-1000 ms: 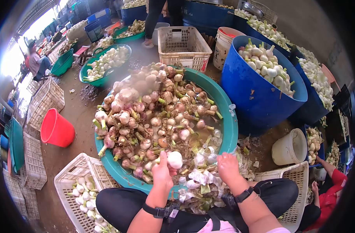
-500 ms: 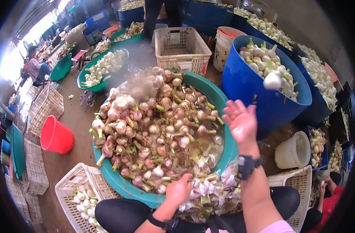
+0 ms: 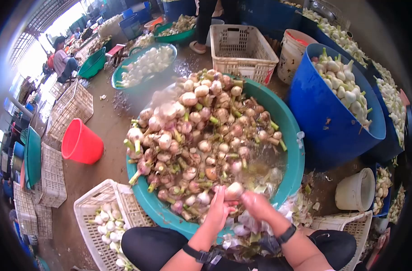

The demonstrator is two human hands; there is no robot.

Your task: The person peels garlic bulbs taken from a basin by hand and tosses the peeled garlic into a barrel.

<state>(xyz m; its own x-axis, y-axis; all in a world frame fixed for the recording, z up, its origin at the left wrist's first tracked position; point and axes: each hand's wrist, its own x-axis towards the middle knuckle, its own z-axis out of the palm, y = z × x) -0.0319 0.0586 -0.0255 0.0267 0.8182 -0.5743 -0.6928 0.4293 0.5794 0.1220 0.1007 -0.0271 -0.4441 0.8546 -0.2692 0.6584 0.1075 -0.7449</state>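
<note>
A pale garlic bulb (image 3: 234, 191) sits between my two hands, over the near edge of a round teal tub (image 3: 300, 165). My left hand (image 3: 218, 208) is closed on the bulb from the left, thumb upward. On the other side my right hand (image 3: 256, 205) presses against it with bent fingers, slightly smeared by motion. Heaped in the tub are unpeeled garlic bulbs (image 3: 188, 131) with cut green stems, partly in murky water. Loose garlic skins (image 3: 300, 205) lie along the tub's near right rim and below my hands.
A blue barrel (image 3: 314, 122) of peeled garlic stands right of the tub. Beyond the tub is a white crate (image 3: 242, 61). A red bucket (image 3: 82, 142) stands left; a crate (image 3: 95, 235) with peeled bulbs is by my left knee. Another person (image 3: 64, 63) sits far left.
My right hand, open near the blue barrel with a bulb in the air beyond it, has come down beside my left. A garlic bulb is now between both hands. The view has shifted.
</note>
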